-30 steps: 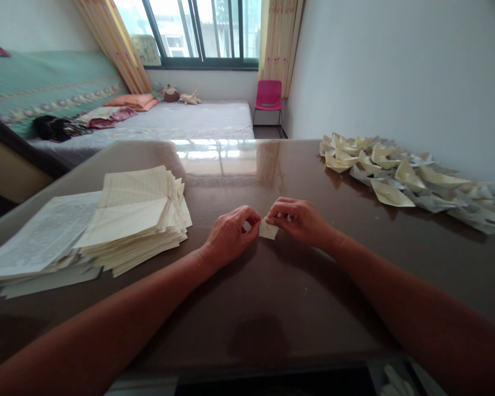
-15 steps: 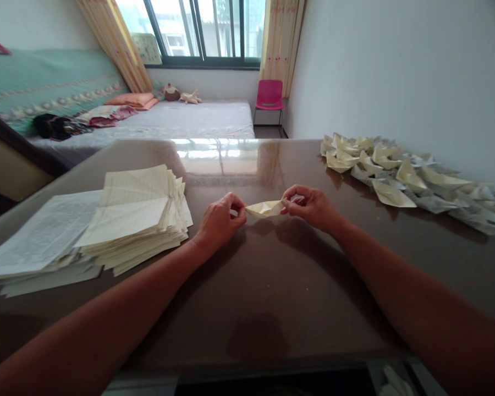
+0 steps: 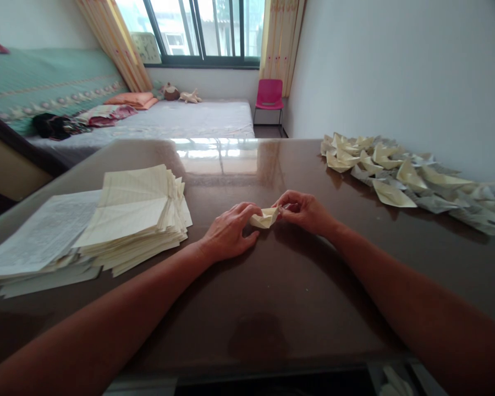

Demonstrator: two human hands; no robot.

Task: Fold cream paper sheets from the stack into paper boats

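A small cream paper boat (image 3: 265, 218) is held between my two hands, low over the brown table (image 3: 268, 308). At its right tip, the thumb and fingers of my right hand (image 3: 303, 212) pinch the folded paper. My left hand (image 3: 232, 230) curls its fingers around the boat's left end, while its thumb sits lower and a little apart from the paper. The fingers cover that end of the boat. Left of my left hand lies a stack of cream paper sheets (image 3: 132, 190), creased across the middle.
Printed sheets (image 3: 45, 231) lie partly under the cream stack. Many folded paper boats (image 3: 394, 194) crowd the table's right side, by the white wall (image 3: 396, 71). Beyond the far edge are a bed (image 3: 214, 118) and a pink chair (image 3: 269, 94).
My left hand has moved right and turned, with its thumb now apart from its fingers. The boat has shifted slightly nearer and tilted. My right hand still pinches its right tip.
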